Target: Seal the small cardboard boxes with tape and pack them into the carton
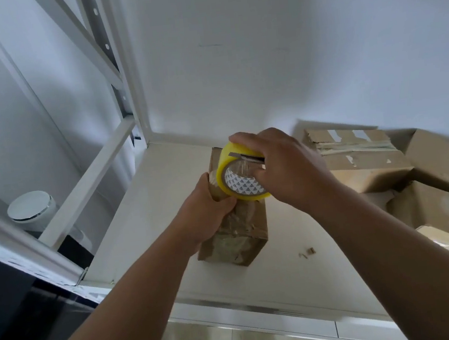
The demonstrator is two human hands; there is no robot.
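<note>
Two bare hands meet over one small cardboard box (241, 240), which lies on the pale surface (297, 267) a little left of centre. The box's long axis runs away from the person toward the white wall (261, 55), the far end leaning slightly left. Its near end face points back at the camera and is crossed by wrinkled clear tape.

The left hand (208, 213) grips the box at its left side about halfway along, thumb on top. The rest of that hand's fingers curl round the side, out of sight.

The right hand (281, 166) holds a roll of yellow tape (239, 179) standing on edge on the box's top. The open core, printed with small triangles, faces the camera and down to the left. Its fingers (245, 140) are wrapped over the roll's upper rim, so the far end of the box is mostly hidden. A thin grey strip on the rim is too blurred to identify.

Just to the right stands the open carton (384, 169), apart from the box, with its flaps spread. The frame's right edge cuts it off, and its contents cannot be made out. A few brown scraps (308, 252) lie on the surface between box and carton. Beyond the surface's left edge, behind a white shelf frame (132, 96), sits a round white bin (32, 208).
</note>
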